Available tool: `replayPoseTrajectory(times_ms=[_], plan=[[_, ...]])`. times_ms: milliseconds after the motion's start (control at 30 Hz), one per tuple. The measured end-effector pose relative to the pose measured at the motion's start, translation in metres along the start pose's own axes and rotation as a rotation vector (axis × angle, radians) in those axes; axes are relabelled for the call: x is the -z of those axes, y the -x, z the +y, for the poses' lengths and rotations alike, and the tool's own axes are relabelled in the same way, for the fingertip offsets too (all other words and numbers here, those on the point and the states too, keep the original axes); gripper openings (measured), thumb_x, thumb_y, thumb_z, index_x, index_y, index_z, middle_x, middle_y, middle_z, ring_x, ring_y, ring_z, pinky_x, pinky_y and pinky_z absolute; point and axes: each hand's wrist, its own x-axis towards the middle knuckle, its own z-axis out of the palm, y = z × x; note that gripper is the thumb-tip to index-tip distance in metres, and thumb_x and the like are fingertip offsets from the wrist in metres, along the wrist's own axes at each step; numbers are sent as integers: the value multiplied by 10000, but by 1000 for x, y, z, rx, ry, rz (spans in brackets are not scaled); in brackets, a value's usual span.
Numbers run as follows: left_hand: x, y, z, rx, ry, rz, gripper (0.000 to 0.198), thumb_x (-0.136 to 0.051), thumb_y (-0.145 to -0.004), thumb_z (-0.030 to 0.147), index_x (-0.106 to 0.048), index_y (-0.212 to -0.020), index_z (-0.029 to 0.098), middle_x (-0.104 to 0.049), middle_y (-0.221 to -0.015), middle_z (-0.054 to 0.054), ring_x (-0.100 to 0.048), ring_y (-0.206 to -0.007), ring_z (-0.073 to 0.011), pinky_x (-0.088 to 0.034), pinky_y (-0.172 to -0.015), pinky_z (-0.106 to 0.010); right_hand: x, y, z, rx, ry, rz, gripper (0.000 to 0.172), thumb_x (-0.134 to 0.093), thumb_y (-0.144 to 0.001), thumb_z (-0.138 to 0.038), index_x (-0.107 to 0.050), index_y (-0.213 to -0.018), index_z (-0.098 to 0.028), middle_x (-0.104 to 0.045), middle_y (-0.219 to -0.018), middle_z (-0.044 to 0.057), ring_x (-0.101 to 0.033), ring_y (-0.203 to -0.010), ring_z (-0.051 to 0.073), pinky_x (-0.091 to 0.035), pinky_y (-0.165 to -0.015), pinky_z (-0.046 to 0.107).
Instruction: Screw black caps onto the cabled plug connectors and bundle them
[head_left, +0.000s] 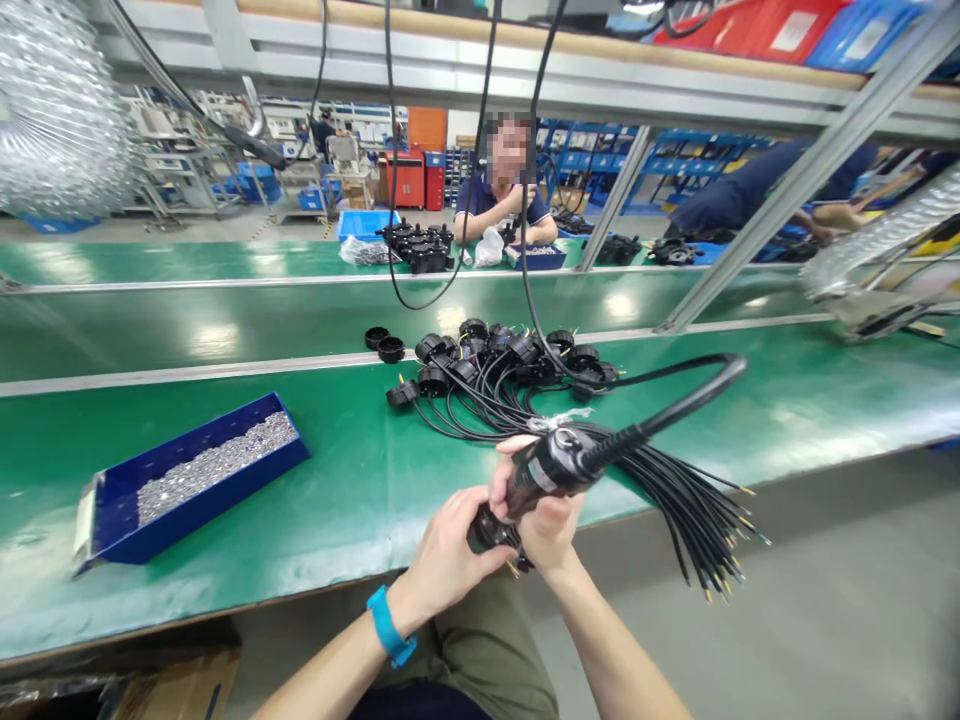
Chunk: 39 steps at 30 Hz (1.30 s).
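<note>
My left hand, below a blue wristband, is closed around a round black plastic housing at the bench's front edge. A few coloured wire ends stick out under it. My right hand grips a black corded electric screwdriver, its thick cable leaving the top and looping right. The tool points down at the housing; its tip is hidden by my hands, so contact cannot be made out. Behind them lies a bundle of black cables, tied with clear plastic, with round black connector heads heaped at its far end.
A blue bin of small metal screws stands at left. Two black ring caps lie behind the pile. Cords hang from the overhead shelf. Across the green bench, a person sits facing me; another leans over at right.
</note>
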Motion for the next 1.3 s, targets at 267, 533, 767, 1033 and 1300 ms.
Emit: replayPoseTrajectory(times_ms=[267,533,767,1033,1300], plan=[[-5,3,0,83,7,-49,572,-800,-783,226,-521,-1281,258,-648,-1096,-41,-606,-1011,-236,-523,-880,-366,3,2,0,-125,-96,-9,635,-756,-672,-773,-613,-944,-217,-584,-622,-34,-454,-445,78,-379,-464,211],[-7,1,-1,79,31,-64,783,-855,-719,172,-451,-1383,268,-676,-1134,-57,-634,-1005,-256,-540,-887,-396,-1,-4,-3,-205,-145,99,714,-790,-528,-818,-604,-831,-200,-578,-551,-33,-434,-396,80,-377,-417,202],[-3,4,0,47,27,-82,694,-816,-796,242,-441,-1380,252,-645,-1258,-98,-620,-1128,-269,-541,-958,-425,-2,-7,-1,-174,-163,141,666,-791,-571,-793,-633,-858,-214,-603,-565,-36,-444,-388,77,-385,-418,195],[0,4,-1,41,-4,-60,729,-785,-811,241,-412,-1438,244,-645,-1211,-101,-629,-1116,-269,-551,-937,-411,-8,1,3,-61,-41,125,621,-757,-680,-760,-626,-933,-208,-611,-637,-24,-474,-419,95,-401,-429,224],[-1,2,-5,50,5,-6,736,-793,-798,255,-426,-1435,265,-629,-1251,-84,-614,-1147,-258,-536,-968,-415,-15,-3,0,43,83,123,563,-641,-831,-729,-627,-1031,-203,-594,-617,-39,-491,-412,96,-433,-433,231]])
